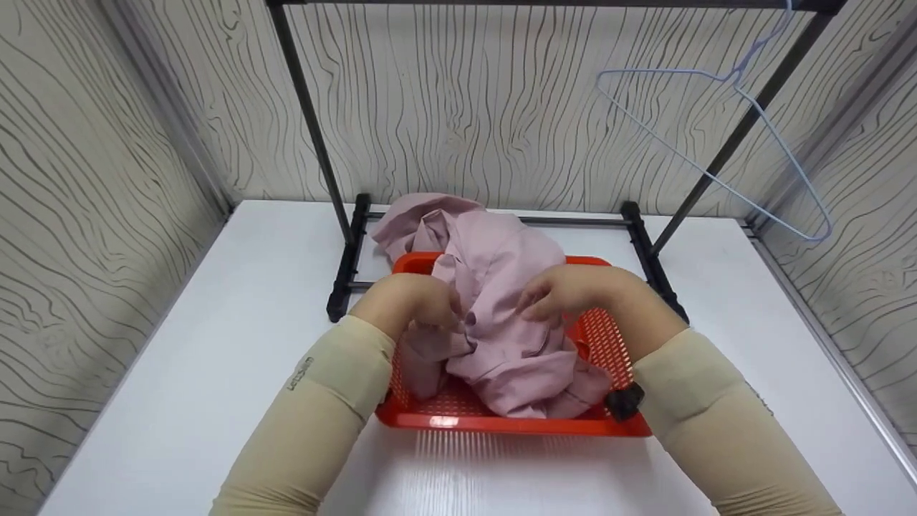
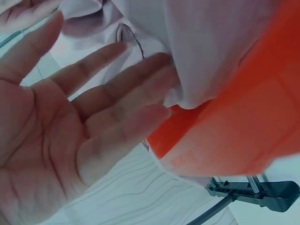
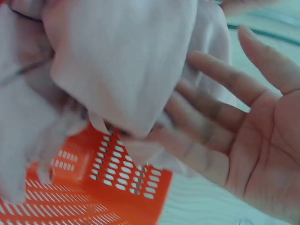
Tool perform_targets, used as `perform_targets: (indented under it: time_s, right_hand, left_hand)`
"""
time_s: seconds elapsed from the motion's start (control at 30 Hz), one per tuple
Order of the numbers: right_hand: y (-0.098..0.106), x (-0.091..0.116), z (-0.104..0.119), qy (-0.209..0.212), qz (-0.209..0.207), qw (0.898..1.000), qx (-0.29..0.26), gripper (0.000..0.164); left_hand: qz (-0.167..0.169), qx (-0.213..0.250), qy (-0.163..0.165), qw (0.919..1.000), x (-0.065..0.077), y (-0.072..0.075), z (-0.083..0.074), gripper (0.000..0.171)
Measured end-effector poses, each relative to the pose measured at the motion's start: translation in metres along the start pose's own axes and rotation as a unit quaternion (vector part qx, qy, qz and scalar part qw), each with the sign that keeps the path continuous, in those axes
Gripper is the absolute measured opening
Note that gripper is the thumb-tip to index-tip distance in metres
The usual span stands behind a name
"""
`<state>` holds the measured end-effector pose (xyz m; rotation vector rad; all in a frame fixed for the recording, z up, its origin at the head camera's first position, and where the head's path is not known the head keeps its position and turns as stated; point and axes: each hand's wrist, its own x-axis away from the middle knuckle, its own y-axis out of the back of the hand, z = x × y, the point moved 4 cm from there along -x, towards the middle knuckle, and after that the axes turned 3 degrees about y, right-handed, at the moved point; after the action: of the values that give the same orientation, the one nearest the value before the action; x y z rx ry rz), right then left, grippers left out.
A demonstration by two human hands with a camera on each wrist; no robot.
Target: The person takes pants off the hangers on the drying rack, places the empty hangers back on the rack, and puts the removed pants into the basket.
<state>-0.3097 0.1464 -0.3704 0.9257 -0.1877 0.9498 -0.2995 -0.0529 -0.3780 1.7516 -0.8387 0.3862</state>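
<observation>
A crumpled pink buttoned garment lies in a red perforated basket, part of it spilling over the far rim. My left hand is over the garment's left side beside a dark button; in the left wrist view its fingers are extended, their tips at the cloth. Over the right side is my right hand. Seen from the right wrist, its fingers are spread and nearly straight, with the tips against or just behind the fabric; exact contact is blurred.
Behind and around the basket stands a black garment rack with feet on the white table. A light blue hanger hangs from its top bar at the right. Patterned panels enclose the back and sides.
</observation>
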Motion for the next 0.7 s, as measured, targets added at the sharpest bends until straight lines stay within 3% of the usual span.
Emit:
perform_targets:
  time_s: [0.13, 0.23, 0.47, 0.7]
  right_hand:
    - [0.019, 0.007, -0.003, 0.029, -0.072, 0.997, -0.024, 0.03]
    - [0.03, 0.009, -0.008, 0.038, -0.12, 0.991, -0.038, 0.03]
    - [0.046, 0.004, -0.022, 0.022, -0.217, 0.974, -0.055, 0.031]
    - [0.054, -0.003, -0.038, -0.028, -0.294, 0.944, -0.145, 0.038]
  left_hand:
    - [-0.095, -0.041, -0.047, 0.9935, -0.001, 0.016, -0.001, 0.022]
    - [-0.145, -0.031, -0.064, 0.9869, -0.002, 0.026, 0.0, 0.025]
    - [-0.201, 0.053, -0.047, 0.977, -0.008, 0.041, 0.002, 0.03]
    - [-0.25, 0.159, -0.055, 0.9535, -0.016, 0.054, 0.003, 0.031]
